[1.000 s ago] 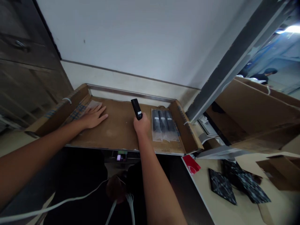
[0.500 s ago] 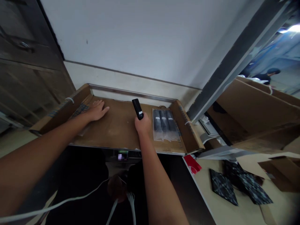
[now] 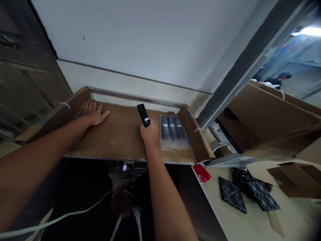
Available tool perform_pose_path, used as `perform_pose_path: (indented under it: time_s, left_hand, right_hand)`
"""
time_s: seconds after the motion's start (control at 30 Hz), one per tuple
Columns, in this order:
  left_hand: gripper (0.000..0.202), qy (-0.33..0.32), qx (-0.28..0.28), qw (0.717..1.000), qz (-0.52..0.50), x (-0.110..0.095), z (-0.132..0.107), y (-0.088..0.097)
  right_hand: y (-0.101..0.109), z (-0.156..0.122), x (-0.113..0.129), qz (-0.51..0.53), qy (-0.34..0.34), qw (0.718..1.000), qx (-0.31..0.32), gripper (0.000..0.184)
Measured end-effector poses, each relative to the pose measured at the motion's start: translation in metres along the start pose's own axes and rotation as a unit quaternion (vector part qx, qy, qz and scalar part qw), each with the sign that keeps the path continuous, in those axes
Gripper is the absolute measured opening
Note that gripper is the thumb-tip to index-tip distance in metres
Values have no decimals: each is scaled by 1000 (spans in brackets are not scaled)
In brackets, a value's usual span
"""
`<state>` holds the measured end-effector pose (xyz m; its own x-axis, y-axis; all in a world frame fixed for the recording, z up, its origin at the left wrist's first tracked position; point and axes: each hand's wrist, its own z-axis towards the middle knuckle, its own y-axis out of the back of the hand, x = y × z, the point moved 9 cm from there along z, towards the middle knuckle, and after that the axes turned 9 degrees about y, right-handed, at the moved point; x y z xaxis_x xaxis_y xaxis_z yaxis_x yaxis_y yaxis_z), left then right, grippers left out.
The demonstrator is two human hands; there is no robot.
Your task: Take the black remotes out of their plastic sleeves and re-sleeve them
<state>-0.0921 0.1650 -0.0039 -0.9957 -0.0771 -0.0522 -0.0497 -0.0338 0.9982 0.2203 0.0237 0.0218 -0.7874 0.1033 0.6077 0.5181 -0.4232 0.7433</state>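
Observation:
My right hand (image 3: 149,132) is wrapped round the lower end of a slim black bar-shaped object (image 3: 143,113) with a small white label. Its upper end points away from me, and its kind is not clear. Flat and with fingers spread, my left hand (image 3: 94,115) rests at the left end of the cardboard-lined tray (image 3: 117,130). Something dark, perhaps bagged, lies partly hidden under that hand and forearm. Right of my right hand, three dark bar-shaped pieces (image 3: 172,130) with white labels lie side by side in clear plastic bags.
Cardboard side walls (image 3: 194,134) edge the tray, and a pale wall panel (image 3: 135,43) rises behind it. To the right are a large cardboard box (image 3: 273,120), a red item (image 3: 202,173), black patterned flat pieces (image 3: 232,194) and an open carton (image 3: 296,179). A person (image 3: 278,81) is far off.
The whole view has shifted slightly, so most things appear a little further left. My left hand has slid slightly toward the left wall; my right hand keeps its hold on the black object.

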Motion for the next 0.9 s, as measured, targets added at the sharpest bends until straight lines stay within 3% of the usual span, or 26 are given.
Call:
perform_pose_path:
  time_s: [0.1, 0.23, 0.3, 0.4, 0.5, 0.6, 0.67, 0.77, 0.83, 0.9]
  left_hand:
    - [89, -31, -18, 999, -2, -8, -4, 1]
    - [86, -28, 3, 1000, 2, -8, -9, 2]
    - [82, -37, -7, 999, -19, -16, -15, 13]
    - [71, -100, -50, 984, -136, -51, -36, 43]
    - [62, -136, 9, 923, -361, -101, -63, 53]
    - [51, -141, 108, 816, -550, -158, -87, 45]
    - [39, -104, 108, 777, -611, -180, -93, 39]
    - [24, -29, 75, 736, -672, -186, -89, 37]
    - [22, 8, 76, 707, -703, -177, -81, 38]
    - [26, 43, 88, 699, -709, -159, -70, 38]
  right_hand:
    - [-1, 1, -2, 8, 1, 1000, -6, 23]
    - [0, 1, -2, 24, 4, 999, -26, 23]
    - [1, 1, -1, 37, 6, 999, -33, 26]
    - [0, 2, 2, 66, 21, 997, -40, 35]
    - [-2, 3, 4, 97, 39, 994, -43, 37]
    - [-5, 3, 6, 132, 65, 988, -43, 37]
    - [-5, 3, 9, 165, 90, 981, -39, 39]
    - [-3, 2, 11, 239, 116, 963, -44, 37]
    - [-3, 3, 7, 302, 106, 946, -58, 32]
    - [-3, 4, 1, 346, 81, 931, -77, 28]
